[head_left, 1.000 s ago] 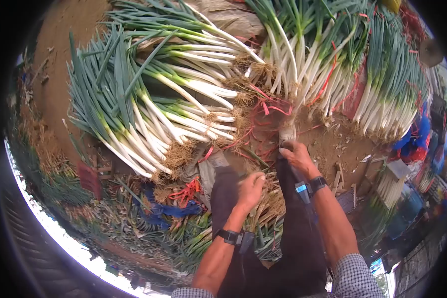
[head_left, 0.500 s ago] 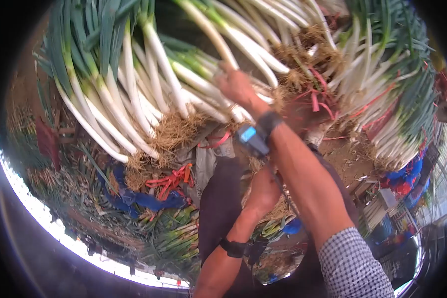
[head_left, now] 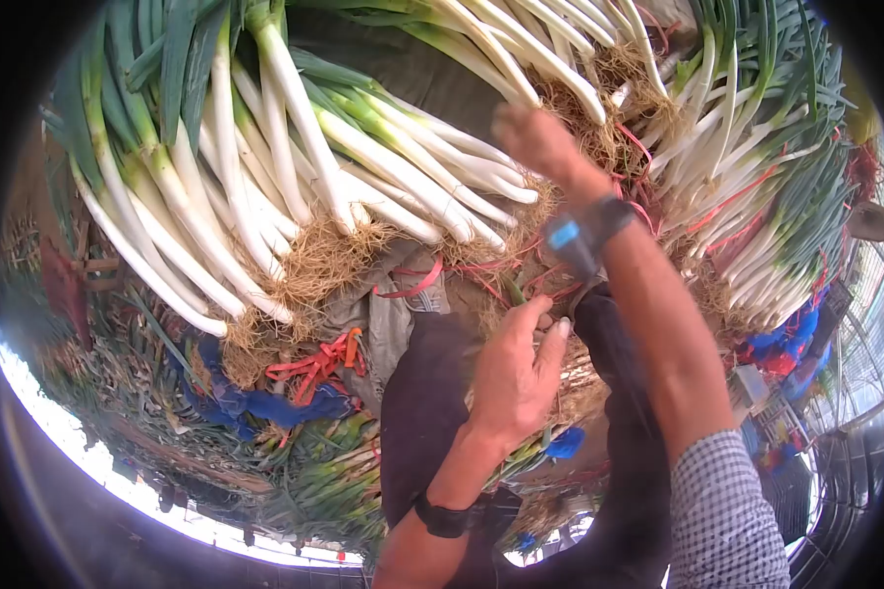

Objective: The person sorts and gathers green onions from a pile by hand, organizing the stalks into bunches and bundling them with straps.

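Note:
My right hand (head_left: pixel 545 147), smeared by motion, is beside the root ends of several leeks (head_left: pixel 550 64) at the top centre. Whether it touches them cannot be made out. A dark watch-like device with a blue screen (head_left: pixel 565 236) sits at that wrist. My left hand (head_left: pixel 511 388) is lower, over the gap between my knees, thumb and forefinger apart, with nothing visible between them. Left of my hands lies a pile of trimmed leeks (head_left: pixel 417 167), white stalks toward me. Longer leeks (head_left: pixel 192 196) with shaggy roots (head_left: pixel 329 255) lie farther left.
Bundled leeks (head_left: pixel 746 187) with pink ties stand at the right. Pink and red strips (head_left: pixel 319 365) lie on blue cloth (head_left: pixel 295 402) at the lower left. Loose roots and a pink strip (head_left: pixel 413 285) are in front of my knees. More leeks (head_left: pixel 339 481) cover the ground behind.
My right hand has moved up and right from the middle leeks, where it gripped a stalk. My left hand has risen forward and its fingers have parted. The view has shifted slightly.

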A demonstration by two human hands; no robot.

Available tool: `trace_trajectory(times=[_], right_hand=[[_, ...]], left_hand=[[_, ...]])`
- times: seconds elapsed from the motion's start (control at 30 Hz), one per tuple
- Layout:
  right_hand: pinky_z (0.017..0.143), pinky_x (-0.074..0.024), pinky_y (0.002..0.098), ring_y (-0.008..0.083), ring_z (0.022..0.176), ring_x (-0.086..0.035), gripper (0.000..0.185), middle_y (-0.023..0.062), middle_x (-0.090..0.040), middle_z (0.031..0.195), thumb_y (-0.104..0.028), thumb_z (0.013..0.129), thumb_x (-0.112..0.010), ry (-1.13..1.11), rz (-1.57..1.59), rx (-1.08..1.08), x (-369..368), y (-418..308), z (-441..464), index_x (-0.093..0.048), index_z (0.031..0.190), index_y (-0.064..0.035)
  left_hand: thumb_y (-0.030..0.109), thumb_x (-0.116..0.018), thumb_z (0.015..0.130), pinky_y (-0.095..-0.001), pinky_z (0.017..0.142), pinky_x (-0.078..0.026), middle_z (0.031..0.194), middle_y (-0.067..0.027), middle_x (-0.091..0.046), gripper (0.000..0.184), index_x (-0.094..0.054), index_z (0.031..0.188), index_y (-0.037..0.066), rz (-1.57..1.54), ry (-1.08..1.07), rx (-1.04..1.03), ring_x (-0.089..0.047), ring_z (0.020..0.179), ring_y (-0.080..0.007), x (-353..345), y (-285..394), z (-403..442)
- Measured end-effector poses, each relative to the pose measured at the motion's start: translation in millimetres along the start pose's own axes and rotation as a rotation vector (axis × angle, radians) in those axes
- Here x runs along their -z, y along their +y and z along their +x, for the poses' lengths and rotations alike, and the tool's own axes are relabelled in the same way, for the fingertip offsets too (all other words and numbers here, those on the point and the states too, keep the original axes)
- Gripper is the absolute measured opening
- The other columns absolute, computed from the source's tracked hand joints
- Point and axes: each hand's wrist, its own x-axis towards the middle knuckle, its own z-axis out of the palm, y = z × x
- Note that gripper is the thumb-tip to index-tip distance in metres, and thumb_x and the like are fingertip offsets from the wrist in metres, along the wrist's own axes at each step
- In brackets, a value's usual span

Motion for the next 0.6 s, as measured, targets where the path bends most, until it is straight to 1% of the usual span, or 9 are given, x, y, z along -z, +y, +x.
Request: trace_trajectory(times=[0.03, 0.07, 0.1, 0.3, 0.43, 0.47, 0.53, 0.57, 0.6], right_hand=[[0.083, -0.055, 0.0489, 0.0425, 0.094, -0.068, 0.027, 0.0213, -0.071, 0.101, -0.022, 0.091, -0.057, 0.07, -0.047, 0.088, -33.0, 11.9, -12.2, -0.064, 0.104, -0.0005], [0.08, -0.0546, 0.0498, 0.0426, 0.089, -0.067, 0.023, 0.0229, -0.07, 0.095, -0.016, 0.087, -0.058, -0.013, -0.158, 0.07, -70.8, 21.2, -24.4, -0.063, 0.103, 0.0003], [0.077, -0.0528, 0.0511, 0.0433, 0.085, -0.064, 0.027, 0.0235, -0.067, 0.09, -0.01, 0.082, -0.059, 0.288, -0.12, 0.173, -113.8, 24.1, -45.7, -0.061, 0.107, 0.0019], [0.09, -0.0456, 0.0476, 0.0387, 0.102, -0.055, 0.047, 0.022, -0.058, 0.114, -0.007, 0.076, -0.065, 0.466, 0.094, -0.04, -136.6, -38.1, -99.5, -0.052, 0.12, 0.0042], [0.078, -0.0509, 0.0503, 0.0407, 0.088, -0.061, 0.017, 0.0235, -0.066, 0.092, -0.013, 0.079, -0.064, 0.274, 0.242, -0.042, -113.0, -4.0, -76.5, -0.066, 0.091, -0.0005], [0.071, -0.0527, 0.0521, 0.0421, 0.077, -0.064, 0.015, 0.0243, -0.066, 0.08, -0.014, 0.081, -0.062, 0.501, 0.264, 0.056, -113.4, 11.4, -65.2, -0.067, 0.073, -0.0021], [0.07, -0.0536, 0.0523, 0.0426, 0.077, -0.065, 0.019, 0.0237, -0.067, 0.081, -0.013, 0.084, -0.059, 0.58, 0.182, 0.034, -80.4, 26.8, -41.8, -0.066, 0.07, -0.0014], [0.076, -0.0532, 0.0528, 0.043, 0.083, -0.065, 0.018, 0.0233, -0.068, 0.086, -0.012, 0.086, -0.06, 0.601, 0.182, 0.033, -71.8, 32.6, -27.9, -0.068, 0.078, 0.0009], [0.086, -0.0526, 0.0506, 0.0419, 0.096, -0.066, 0.023, 0.025, -0.069, 0.099, -0.016, 0.087, -0.061, 0.347, 0.188, -0.096, -58.4, 32.9, -20.2, -0.07, 0.094, 0.0038]], left_hand=[[0.02, -0.064, 0.097, -0.0351, 0.082, -0.054, 0.103, -0.0187, -0.071, 0.037, -0.06, 0.125, -0.003, 0.01, 0.006, 0.031, -0.069, 0.092, -0.0226, 2.8, 2.8, 1.7], [0.02, -0.064, 0.096, -0.0351, 0.081, -0.054, 0.102, -0.0186, -0.071, 0.036, -0.06, 0.124, -0.003, 0.02, 0.008, 0.061, -0.069, 0.091, -0.0226, 5.6, 7.1, 3.7], [0.019, -0.065, 0.096, -0.0351, 0.08, -0.054, 0.101, -0.0185, -0.071, 0.036, -0.061, 0.124, -0.003, 0.03, 0.011, 0.084, -0.069, 0.09, -0.0227, 7.5, 10.0, 7.6], [0.017, -0.061, 0.098, -0.0312, 0.08, -0.053, 0.104, -0.0158, -0.071, 0.033, -0.06, 0.124, -0.004, 0.11, 0.095, 0.047, -0.067, 0.092, -0.0183, 13.0, 4.0, 24.2], [0.017, -0.063, 0.097, -0.0318, 0.081, -0.053, 0.103, -0.0148, -0.07, 0.034, -0.06, 0.124, -0.004, 0.134, 0.049, 0.063, -0.067, 0.09, -0.018, 5.1, 15.2, 27.3], [0.017, -0.063, 0.097, -0.0319, 0.08, -0.053, 0.102, -0.0144, -0.07, 0.034, -0.06, 0.124, -0.004, 0.133, 0.044, 0.056, -0.067, 0.09, -0.018, 2.9, 15.9, 27.2], [0.018, -0.065, 0.097, -0.0317, 0.079, -0.053, 0.1, -0.0137, -0.07, 0.035, -0.061, 0.124, -0.003, 0.111, 0.045, 0.097, -0.067, 0.09, -0.0163, -2.0, 16.0, 26.3], [0.018, -0.065, 0.096, -0.0316, 0.079, -0.053, 0.101, -0.0138, -0.07, 0.035, -0.061, 0.124, -0.003, 0.114, 0.033, 0.11, -0.067, 0.09, -0.0161, -2.7, 17.5, 25.6], [0.018, -0.065, 0.096, -0.0316, 0.079, -0.053, 0.101, -0.0139, -0.07, 0.035, -0.061, 0.124, -0.003, 0.115, 0.018, 0.122, -0.067, 0.09, -0.016, -3.0, 20.0, 25.0]])
